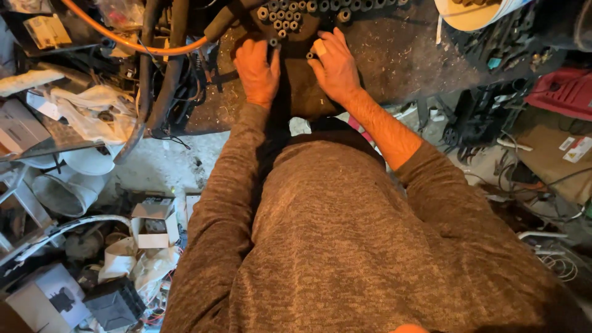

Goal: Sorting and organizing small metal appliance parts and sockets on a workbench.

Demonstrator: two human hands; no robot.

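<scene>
Sweater (345, 246) fills lower frame | left hand (258, 73) top centre, fingers curled on a socket (274, 43) | right hand (336, 65) beside, pinching another socket (310, 55) | bench (401, 61)

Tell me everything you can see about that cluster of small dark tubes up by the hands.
The cluster of short tubes sits at the far edge of the dusty dark workbench. They are small dark cylinders with hollow ends, rubbery or metal by the look, packed upright side by side, open ends up. The left hand fingers one at the near edge; the right hand touches another. An orange hose curves past on the left.
</scene>
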